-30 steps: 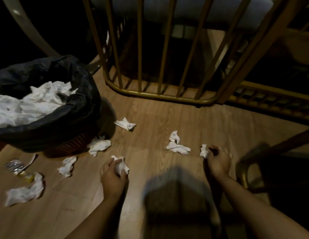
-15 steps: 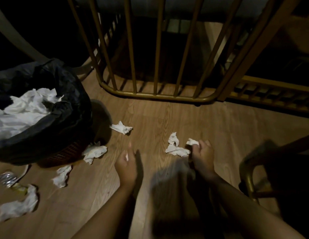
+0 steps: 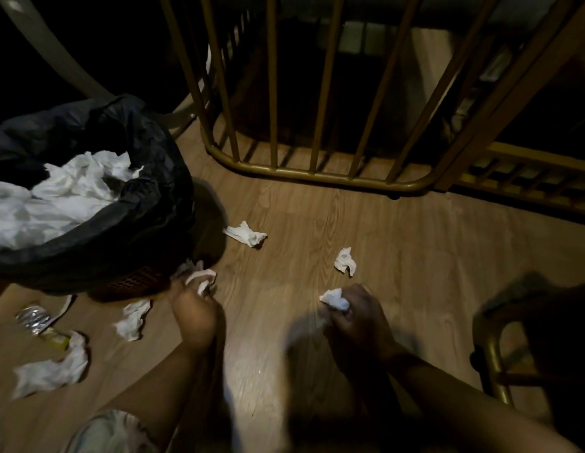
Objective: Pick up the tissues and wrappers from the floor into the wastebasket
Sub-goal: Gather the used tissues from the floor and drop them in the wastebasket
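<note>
The wastebasket (image 3: 147, 220), lined with a black bag and holding white tissues, stands at the left. My left hand (image 3: 194, 313) is closed on a crumpled tissue (image 3: 199, 277) right at the basket's foot. My right hand (image 3: 359, 317) grips a white tissue wad (image 3: 333, 298) low over the wooden floor. Loose tissues lie on the floor: one (image 3: 247, 234) by the basket, one (image 3: 346, 260) just beyond my right hand, one (image 3: 133, 318) left of my left hand, one (image 3: 52, 371) at the far left. A shiny wrapper (image 3: 34, 317) and a yellow wrapper (image 3: 57, 336) lie beside it.
A brass-coloured barred frame (image 3: 317, 173) runs across the back of the floor. A dark chair with a brass leg (image 3: 495, 364) stands at the right. A curved pale bar (image 3: 56, 57) rises behind the basket.
My left hand has moved left to the tissue at the basket's foot and closed on it. My right hand has taken up the flat tissue from the floor and holds a bigger wad.
</note>
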A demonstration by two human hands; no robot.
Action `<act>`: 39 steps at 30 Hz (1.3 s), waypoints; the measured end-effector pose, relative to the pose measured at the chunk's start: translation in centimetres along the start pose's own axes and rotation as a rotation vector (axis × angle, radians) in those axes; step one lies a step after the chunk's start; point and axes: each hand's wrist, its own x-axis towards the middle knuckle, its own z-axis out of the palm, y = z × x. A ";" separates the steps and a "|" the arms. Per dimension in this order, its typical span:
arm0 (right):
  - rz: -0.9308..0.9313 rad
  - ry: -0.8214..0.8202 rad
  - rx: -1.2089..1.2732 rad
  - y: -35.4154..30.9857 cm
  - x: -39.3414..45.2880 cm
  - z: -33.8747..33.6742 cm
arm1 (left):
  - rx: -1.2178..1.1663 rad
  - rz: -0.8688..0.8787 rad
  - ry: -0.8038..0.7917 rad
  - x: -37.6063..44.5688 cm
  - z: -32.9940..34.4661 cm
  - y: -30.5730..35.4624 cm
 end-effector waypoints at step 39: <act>0.291 -0.054 0.274 -12.0 19.1 8.4 | -0.183 -0.216 -0.075 -5.4 -3.9 -2.2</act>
